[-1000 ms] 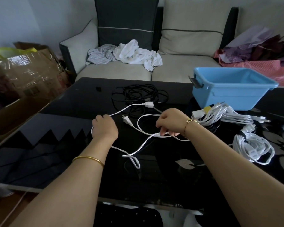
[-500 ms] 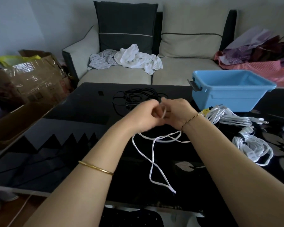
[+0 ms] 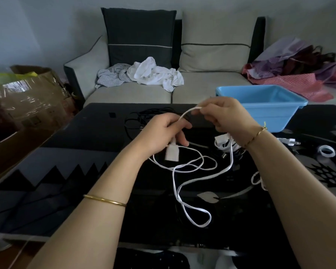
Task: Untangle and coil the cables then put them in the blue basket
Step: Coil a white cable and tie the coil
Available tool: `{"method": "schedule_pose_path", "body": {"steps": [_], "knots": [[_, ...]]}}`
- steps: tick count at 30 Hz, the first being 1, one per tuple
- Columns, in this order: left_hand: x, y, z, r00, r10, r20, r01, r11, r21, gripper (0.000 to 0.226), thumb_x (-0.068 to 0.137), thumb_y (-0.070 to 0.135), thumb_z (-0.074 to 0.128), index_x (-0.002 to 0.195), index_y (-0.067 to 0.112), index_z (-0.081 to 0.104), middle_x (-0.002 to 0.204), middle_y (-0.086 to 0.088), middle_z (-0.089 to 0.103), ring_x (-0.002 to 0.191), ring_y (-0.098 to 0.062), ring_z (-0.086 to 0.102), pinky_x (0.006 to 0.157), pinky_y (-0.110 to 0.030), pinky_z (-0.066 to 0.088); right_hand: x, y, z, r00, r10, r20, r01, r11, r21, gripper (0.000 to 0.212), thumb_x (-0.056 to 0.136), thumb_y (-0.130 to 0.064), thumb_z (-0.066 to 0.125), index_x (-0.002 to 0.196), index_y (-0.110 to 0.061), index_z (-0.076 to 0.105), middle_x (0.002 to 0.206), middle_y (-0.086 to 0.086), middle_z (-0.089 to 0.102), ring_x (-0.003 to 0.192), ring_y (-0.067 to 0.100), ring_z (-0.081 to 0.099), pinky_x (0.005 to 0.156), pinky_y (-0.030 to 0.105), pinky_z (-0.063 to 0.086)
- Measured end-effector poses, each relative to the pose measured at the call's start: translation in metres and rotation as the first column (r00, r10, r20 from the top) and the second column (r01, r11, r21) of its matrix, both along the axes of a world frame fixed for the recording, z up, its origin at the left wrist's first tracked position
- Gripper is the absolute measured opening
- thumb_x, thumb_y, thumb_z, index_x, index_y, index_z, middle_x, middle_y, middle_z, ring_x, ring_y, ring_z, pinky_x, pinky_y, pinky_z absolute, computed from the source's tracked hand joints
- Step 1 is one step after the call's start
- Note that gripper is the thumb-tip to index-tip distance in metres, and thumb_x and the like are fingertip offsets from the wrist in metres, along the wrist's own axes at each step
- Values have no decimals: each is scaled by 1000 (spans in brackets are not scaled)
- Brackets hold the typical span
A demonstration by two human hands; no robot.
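A flat white cable is held up over the black glass table. My left hand grips it near its white plug end, which hangs below the fingers. My right hand pinches the same cable higher up, a short arc running between the two hands. The rest of the cable trails in loose loops on the table. The blue basket stands behind my right hand. A black cable bundle lies at the far middle, partly hidden by my left hand.
More white cable bundles lie by my right wrist, a white plug and a small white coil further right. A sofa with crumpled clothes stands behind the table. Cardboard boxes sit at the left.
Both hands have lifted and moved apart, drawing a short length of the white cable between them. The plug end now hangs from my left hand.
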State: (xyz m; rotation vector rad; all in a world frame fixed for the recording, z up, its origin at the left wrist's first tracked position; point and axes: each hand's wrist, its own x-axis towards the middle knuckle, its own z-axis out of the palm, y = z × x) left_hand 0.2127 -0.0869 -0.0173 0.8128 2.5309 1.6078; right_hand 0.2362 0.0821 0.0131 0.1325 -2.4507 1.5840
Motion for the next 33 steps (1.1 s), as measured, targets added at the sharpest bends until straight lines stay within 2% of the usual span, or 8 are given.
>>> {"method": "schedule_pose_path", "body": {"steps": [4,7,11,16,21,26,28,33], "knots": [[11,12,15,853,-345,391,101,844,526,29,102,18,34,96,7,61,47,8,37,41,-5,36,49,-23,46,-10,7,-13,990,-93,-102,78,986,-147,14,92,-11,55,80,-13,63,57,1,44,37,2,31,38,15,27],[10,18,26,724,-577,378,51,591,805,27,95,15,37,109,3,56,52,7,41,40,-3,32,40,-14,30,-11,-2,-34,998,-65,26,69,966,-251,20,97,-16,47,93,-13,66,62,3,50,36,8,34,37,20,32],[0,23,26,843,-403,357,-161,443,882,24,97,0,37,116,2,53,78,0,67,55,-5,52,56,-18,46,-1,-21,-51,933,198,300,-198,980,-31,20,100,-18,40,101,-19,60,65,6,54,35,7,38,36,18,35],[-13,16,14,888,-135,441,-324,498,804,35,99,-1,39,134,-2,40,87,-4,73,82,-14,69,89,-35,52,10,-21,-35,889,308,339,-358,929,95,23,98,-15,43,106,-7,63,53,-1,45,34,6,32,38,20,31],[-12,18,7,942,17,335,-269,635,725,38,101,2,35,139,4,32,99,-6,70,96,-18,69,92,-37,49,14,-10,-18,880,327,346,-377,922,87,21,94,-16,55,97,0,67,53,1,46,41,8,44,46,17,45],[-11,20,-3,975,215,51,-213,852,478,43,100,3,35,141,15,37,102,1,70,95,-10,69,90,-34,46,20,-6,-11,808,438,393,-296,880,-373,9,93,-4,52,84,-2,53,57,5,46,52,17,65,71,33,58],[-10,21,-3,969,242,-47,-203,892,404,46,100,5,37,145,13,34,102,1,70,94,-8,69,92,-24,47,21,-5,-8,791,469,393,-245,832,-498,9,93,-3,48,85,-6,48,60,5,42,41,12,55,64,34,60],[-7,21,0,935,310,-172,-222,890,398,31,99,3,40,91,29,53,120,-7,65,103,2,62,83,-2,38,24,-2,-3,811,379,446,-344,925,-159,13,93,-10,52,92,1,58,58,5,41,31,4,24,34,15,26]]}}
